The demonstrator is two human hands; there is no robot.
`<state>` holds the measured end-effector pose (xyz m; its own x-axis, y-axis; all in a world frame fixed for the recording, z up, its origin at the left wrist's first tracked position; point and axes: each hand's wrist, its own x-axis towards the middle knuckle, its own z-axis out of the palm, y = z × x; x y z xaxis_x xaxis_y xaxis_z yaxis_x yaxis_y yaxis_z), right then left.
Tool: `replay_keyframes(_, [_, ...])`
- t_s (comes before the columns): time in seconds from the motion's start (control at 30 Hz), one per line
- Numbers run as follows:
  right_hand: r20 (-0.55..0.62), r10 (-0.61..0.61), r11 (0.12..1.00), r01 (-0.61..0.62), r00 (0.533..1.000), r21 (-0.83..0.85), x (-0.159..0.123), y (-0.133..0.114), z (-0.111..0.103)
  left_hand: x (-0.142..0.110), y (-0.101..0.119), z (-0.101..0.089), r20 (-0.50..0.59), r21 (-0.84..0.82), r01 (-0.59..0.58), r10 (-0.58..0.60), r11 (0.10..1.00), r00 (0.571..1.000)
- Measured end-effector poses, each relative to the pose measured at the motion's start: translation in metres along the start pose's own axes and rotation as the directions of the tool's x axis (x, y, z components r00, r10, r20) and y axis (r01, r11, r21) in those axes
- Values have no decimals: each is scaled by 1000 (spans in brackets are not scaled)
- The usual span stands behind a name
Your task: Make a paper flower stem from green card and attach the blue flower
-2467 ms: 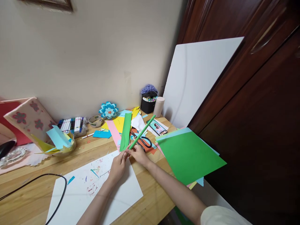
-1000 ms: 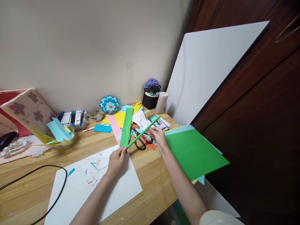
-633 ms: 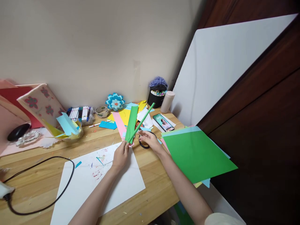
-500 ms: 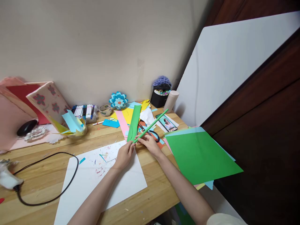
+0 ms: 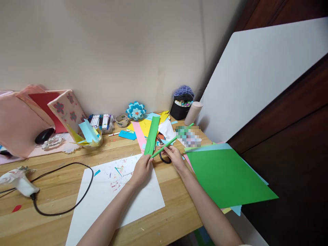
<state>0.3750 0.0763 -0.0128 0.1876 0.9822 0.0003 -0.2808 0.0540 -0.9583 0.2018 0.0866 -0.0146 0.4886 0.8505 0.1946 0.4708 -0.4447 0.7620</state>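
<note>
A person's left hand (image 5: 142, 168) grips the lower end of a slim green stick (image 5: 172, 140) above the wooden table (image 5: 176, 212), near the top corner of a white sheet (image 5: 147, 201). The right hand (image 5: 175, 158) has its fingertips at the stick's middle; whether they close on it cannot be told. The stick slants up and away over black-handled scissors (image 5: 165, 158), beside a green paper strip (image 5: 152, 135). A blue paper flower (image 5: 135, 110) sits by the wall.
</note>
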Motion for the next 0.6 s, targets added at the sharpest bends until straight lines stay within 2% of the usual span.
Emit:
replay_keyframes(0.13, [-77, -75, 995, 69, 994, -77, 2, 1, -4, -1, 7, -5, -35, -77, -68, 66, 995, 997])
replay_keyframes(0.27, [-104, -70, 996, 64, 992, -63, 1, 5, -1, 2, 8, -18, -99, -201, 12, -33, 979, 995])
replay_keyframes(0.37, [-133, -92, 996, 88, 987, -32, -4, 3, 4, 11, 0, -34, -181, -215, 73, -114, 974, 977])
replay_keyframes(0.47, [-75, -170, 984, 164, 983, -75, -10, -6, 7, 33, -13, -56, -286, -165, 116, -160, 980, 945])
replay_keyframes(0.6, [86, -216, 965, 226, 973, -132, -17, -19, 8, 86, -28, -85, -387, -85, 182, -201, 980, 900])
